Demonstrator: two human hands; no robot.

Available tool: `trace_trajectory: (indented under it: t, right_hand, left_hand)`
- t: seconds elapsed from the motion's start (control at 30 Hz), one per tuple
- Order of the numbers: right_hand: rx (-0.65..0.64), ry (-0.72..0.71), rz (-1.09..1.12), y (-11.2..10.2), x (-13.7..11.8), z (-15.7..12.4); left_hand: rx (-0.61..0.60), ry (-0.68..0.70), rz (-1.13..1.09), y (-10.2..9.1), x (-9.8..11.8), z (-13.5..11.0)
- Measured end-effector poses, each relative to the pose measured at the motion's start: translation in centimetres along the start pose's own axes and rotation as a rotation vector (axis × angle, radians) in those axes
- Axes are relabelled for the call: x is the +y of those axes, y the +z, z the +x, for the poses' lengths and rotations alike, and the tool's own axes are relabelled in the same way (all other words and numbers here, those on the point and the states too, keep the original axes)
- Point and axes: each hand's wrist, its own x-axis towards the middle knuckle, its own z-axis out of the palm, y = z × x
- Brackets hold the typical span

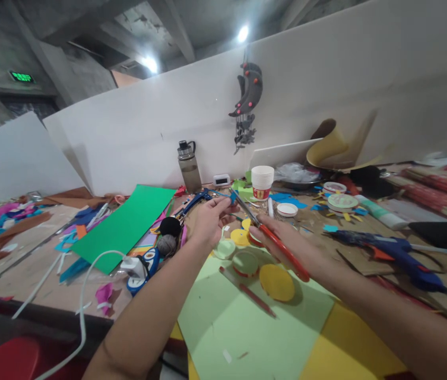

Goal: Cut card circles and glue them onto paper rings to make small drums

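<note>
The left hand point(210, 224) has thumb and fingers drawn together, apparently pinching a small blue piece point(233, 197) at the fingertips. The right hand point(277, 235) is wrapped about red-handled scissors point(285, 252), their blades pointing to about 11 o'clock and reaching the left fingertips. Whether the blades are parted cannot be determined at this size. In my judgement the step in hand is trimming the blue piece, and the next move calls for a steady left pinch, with the cutting line kept clear of the fingertips. Position finding: the blue piece lies at the left fingertips, just beside or touching the blades; which of the two cannot be told. Taking the blue piece as the clock's centre, a yellow disc point(277, 283) lies at 5 o'clock, and a brown pencil point(247, 291) near 6, both on a pale green sheet point(223, 327). Farther out, a stack of paper cups point(262, 182) stands upright at 2 o'clock, a capped bottle point(190, 168) upright at 10, and a bright green sheet point(128, 224) lies between 8 and 9. A blue glue gun point(385, 250) rests well apart, between 3 and 4 o'clock.
</note>
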Motion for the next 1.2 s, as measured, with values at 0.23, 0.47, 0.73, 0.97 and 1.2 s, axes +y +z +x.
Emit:
trace_trajectory:
  t: [0.23,0.47,0.73,0.97,1.2]
  right_hand:
    - [-0.018,0.039,0.131,0.3,0.3,-0.1]
    - [-0.059,0.181,0.241,0.7,0.4,-0.1]
    - [-0.084,0.175,0.207,-0.3,-0.9,-0.5]
    - [-0.012,0.034,0.104,-0.6,-0.4,0.2]
    - [-0.080,0.118,0.221,-0.3,-0.4,-0.2]
  left_hand:
    - [-0.050,-0.052,-0.010,0.1,0.1,-0.2]
    - [-0.109,-0.073,-0.001,-0.1,0.3,-0.1]
    - [-0.195,-0.032,0.037,-0.6,0.2,0.3]
    - [-0.142,-0.026,0.090,-0.3,0.5,0.0]
    - [-0.124,-0.045,0.112,-0.2,0.6,0.0]
